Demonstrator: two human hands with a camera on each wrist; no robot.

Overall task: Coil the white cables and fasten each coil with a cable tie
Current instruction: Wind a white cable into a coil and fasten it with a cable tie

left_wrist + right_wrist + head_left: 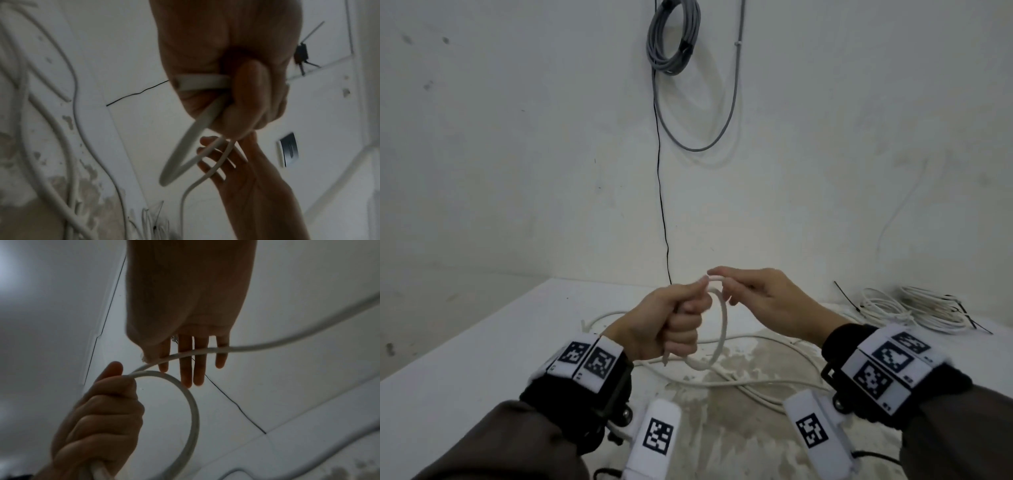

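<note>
Left hand (671, 325) grips white cable (723, 325) above stained white table (465, 342).

Your head camera looks forward and down over the surface (465, 342) at both hands. Each wrist camera sits close, looking along its hand; all three share the cable loop (722, 329).

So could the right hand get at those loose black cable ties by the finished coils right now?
Probably yes, once it lets go. The right hand is pinching the white cable that the left hand grips. The black cable ties lie on the table to its right, beside the finished coils, with nothing between.
</note>
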